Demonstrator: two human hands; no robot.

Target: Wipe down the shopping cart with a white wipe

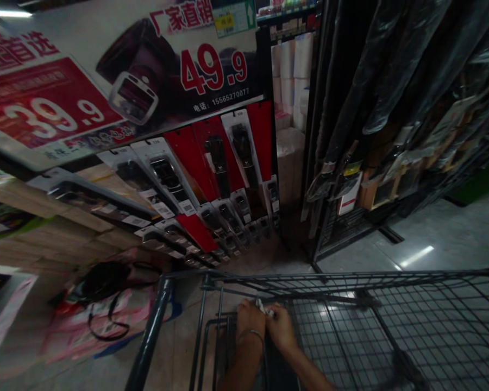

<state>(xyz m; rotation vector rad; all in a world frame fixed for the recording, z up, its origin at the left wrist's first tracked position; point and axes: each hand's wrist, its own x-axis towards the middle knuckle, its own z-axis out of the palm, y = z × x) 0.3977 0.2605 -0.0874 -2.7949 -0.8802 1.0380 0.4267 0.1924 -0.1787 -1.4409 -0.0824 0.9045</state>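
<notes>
My left hand (250,319), with a thin bracelet at its wrist, is over the child-seat end of a grey wire shopping cart (391,320). Close beside it is my right hand (282,327). Both hands have their fingers closed on a small, crumpled white thing (264,308), which looks like paper or tissue. Fingers cover most of it, so its exact kind does not show. The cart's handle bar (149,334) slants along the left of my arms.
Packaged belts (167,176) hang on a rack under a price sign (212,70). A black bag (104,279) lies on pink packages at lower left. Plastic-wrapped long goods (362,81) stand on a rack at right. Tiled floor (444,233) shows beyond the cart.
</notes>
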